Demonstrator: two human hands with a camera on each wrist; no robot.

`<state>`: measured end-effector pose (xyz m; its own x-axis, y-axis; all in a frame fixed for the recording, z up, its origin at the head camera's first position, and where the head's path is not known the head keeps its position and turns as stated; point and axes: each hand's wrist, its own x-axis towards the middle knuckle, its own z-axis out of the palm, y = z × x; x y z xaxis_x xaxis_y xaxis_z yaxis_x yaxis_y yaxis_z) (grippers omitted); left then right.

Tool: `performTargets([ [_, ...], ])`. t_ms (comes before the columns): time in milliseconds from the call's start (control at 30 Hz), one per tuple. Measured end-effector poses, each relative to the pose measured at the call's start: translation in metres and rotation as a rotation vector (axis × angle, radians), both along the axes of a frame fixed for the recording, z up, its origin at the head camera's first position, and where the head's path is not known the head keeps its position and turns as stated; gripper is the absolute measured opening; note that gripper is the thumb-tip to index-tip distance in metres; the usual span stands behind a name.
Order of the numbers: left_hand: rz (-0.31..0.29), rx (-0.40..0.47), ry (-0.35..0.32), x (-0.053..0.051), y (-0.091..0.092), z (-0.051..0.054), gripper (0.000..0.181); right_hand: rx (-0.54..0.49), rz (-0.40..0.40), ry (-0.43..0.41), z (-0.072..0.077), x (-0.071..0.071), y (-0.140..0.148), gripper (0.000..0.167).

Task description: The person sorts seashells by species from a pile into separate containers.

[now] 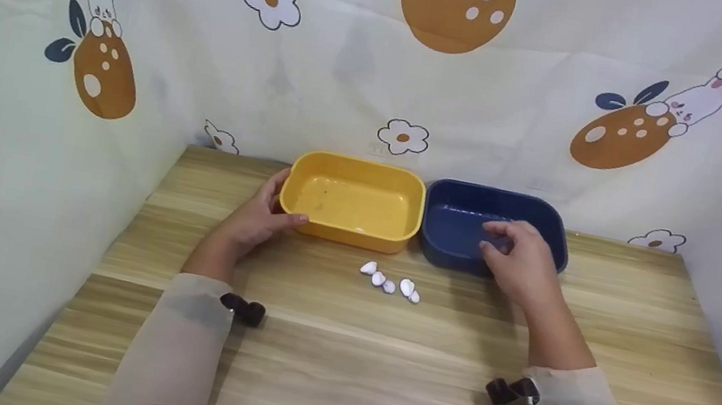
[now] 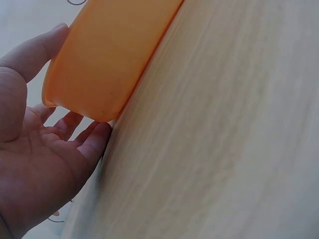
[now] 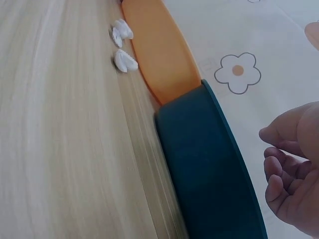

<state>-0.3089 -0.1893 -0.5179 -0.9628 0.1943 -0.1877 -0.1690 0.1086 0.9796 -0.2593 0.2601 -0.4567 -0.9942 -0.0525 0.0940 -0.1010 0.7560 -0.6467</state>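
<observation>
On the far left I see the left hand (image 1: 260, 216), at about eight o'clock on the yellow tub (image 1: 349, 237). The thumb is on the rim and the fingers bend round the end, so it holds the tub by its corner. The tub sits flat on the wooden table (image 1: 359, 380). It looks like light, stiff, smooth plastic, so it may slide if bumped. I think the rim and the outside wall are the best places to hold.

At about five o'clock from that tub lie five little white bits (image 1: 389, 287), on the table. They look a bit like shells, but I can't tell for sure. Three sit close in a slanting row, and two lie side by side. They look hard and very light, and maybe they could chip. I'd pinch each by its sides with a thumb and one finger, gently.

Next, at three o'clock from the yellow tub, is the blue tub (image 1: 442, 255). Their rims seem to touch. It looks stiff and light too.

Last is the right hand (image 1: 523, 261), above the blue tub at about four o'clock. Its fingers bend loosely, the thumb apart from the pointing finger, and I see nothing in it.
</observation>
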Motion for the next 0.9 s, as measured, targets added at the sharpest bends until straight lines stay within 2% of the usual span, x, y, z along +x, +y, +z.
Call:
performTargets([
  [400, 0.000, 0.011, -0.010, 0.000, 0.000, -0.001, 0.110, 0.007, 0.046, 0.006, -0.002, 0.003, -0.011, 0.033],
  [667, 0.003, 0.017, -0.003, 0.000, 0.000, -0.001, 0.111, -0.034, 0.126, 0.011, -0.006, 0.011, -0.029, 0.029],
  [900, 0.009, 0.006, 0.003, 0.000, -0.001, -0.001, 0.109, -0.069, 0.190, -0.046, -0.011, 0.016, -0.042, 0.027],
])
